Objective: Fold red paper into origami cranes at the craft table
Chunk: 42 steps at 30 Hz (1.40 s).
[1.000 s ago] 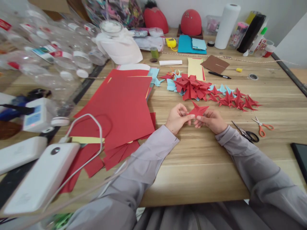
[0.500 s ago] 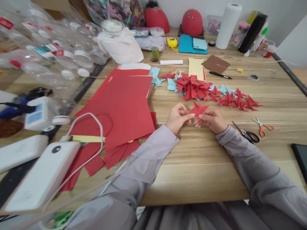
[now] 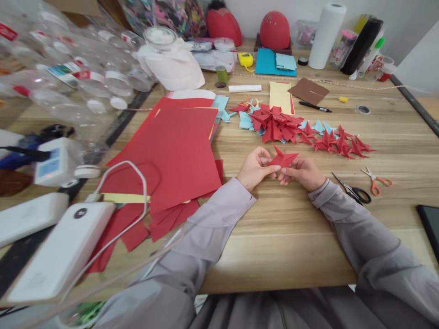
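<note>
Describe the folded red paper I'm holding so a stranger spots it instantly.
On the wooden table lies a heap of mostly red folded papers. Just nearer you is a pointed red paper, the only one gripped by the left hand and right hand.

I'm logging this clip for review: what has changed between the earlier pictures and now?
Very little: the thumbs of the left hand and right hand look slightly closer together than in the picture just before. Both hands keep hold of the folded red paper; nothing was newly taken or let go. The black scissors, orange scissors and red sheets stayed put.
</note>
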Motion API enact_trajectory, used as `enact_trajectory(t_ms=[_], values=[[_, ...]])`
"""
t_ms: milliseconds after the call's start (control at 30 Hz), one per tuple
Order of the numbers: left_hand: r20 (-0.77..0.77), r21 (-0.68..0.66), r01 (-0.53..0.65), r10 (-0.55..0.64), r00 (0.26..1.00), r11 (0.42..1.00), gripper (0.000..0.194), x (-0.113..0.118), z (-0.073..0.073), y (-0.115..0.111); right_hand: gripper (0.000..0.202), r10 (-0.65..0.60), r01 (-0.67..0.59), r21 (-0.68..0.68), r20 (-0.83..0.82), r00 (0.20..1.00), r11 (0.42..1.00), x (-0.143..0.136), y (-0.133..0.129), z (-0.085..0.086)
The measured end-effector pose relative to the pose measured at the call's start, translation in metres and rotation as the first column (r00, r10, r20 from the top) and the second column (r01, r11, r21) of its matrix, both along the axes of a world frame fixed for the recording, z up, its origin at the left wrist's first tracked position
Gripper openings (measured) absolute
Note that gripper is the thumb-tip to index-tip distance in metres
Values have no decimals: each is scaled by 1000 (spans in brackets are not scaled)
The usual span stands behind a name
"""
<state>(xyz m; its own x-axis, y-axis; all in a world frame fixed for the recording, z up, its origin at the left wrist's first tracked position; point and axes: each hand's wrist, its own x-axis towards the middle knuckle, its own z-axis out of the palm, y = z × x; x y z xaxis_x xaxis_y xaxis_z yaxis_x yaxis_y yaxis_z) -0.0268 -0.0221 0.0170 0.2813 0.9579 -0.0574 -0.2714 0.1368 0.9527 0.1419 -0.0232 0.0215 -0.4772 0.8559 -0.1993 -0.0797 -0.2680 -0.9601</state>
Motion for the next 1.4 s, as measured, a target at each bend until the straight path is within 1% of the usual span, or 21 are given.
enact_trajectory(t_ms=[100,233,467,567,667,733,867,1033,1133,1267,1400], values=[[12,-21,14,-14,1000,1000,50,-1,1,1,32,-32,31,-23,-11,999,999,0,-1,0],[1,-16,-43,43,999,999,46,0,0,0,31,-77,77,-37,-16,997,996,-1,-3,0],[18,-28,-44,44,999,999,44,1,1,-1,31,-79,77,-55,-39,996,996,-2,-2,0],[3,-2,-43,43,999,999,48,0,-1,-1,32,-84,82,-54,-38,996,995,-2,-2,0],[-14,51,-48,49,999,998,53,1,-3,-2,35,-80,78,-54,-27,996,995,-2,-2,-1],[-19,66,-45,47,999,997,53,1,-4,-2,36,-82,81,-49,-14,997,996,-2,-2,0],[-10,42,-28,29,1000,999,51,2,-2,-2,38,-103,103,-21,8,995,994,-3,-2,0],[3,38,11,-11,1000,999,52,1,-3,-1,39,-88,88,4,18,996,996,-2,-2,-1],[9,30,15,-15,1000,999,51,0,-4,-1,39,-83,83,7,24,996,997,-2,-2,0],[24,-17,-4,4,1000,1000,51,-1,-2,0,39,-100,100,17,20,995,995,-3,-2,0],[28,-55,10,-8,1000,998,51,-2,0,1,39,-121,121,-7,-10,993,993,-3,-2,-1]])
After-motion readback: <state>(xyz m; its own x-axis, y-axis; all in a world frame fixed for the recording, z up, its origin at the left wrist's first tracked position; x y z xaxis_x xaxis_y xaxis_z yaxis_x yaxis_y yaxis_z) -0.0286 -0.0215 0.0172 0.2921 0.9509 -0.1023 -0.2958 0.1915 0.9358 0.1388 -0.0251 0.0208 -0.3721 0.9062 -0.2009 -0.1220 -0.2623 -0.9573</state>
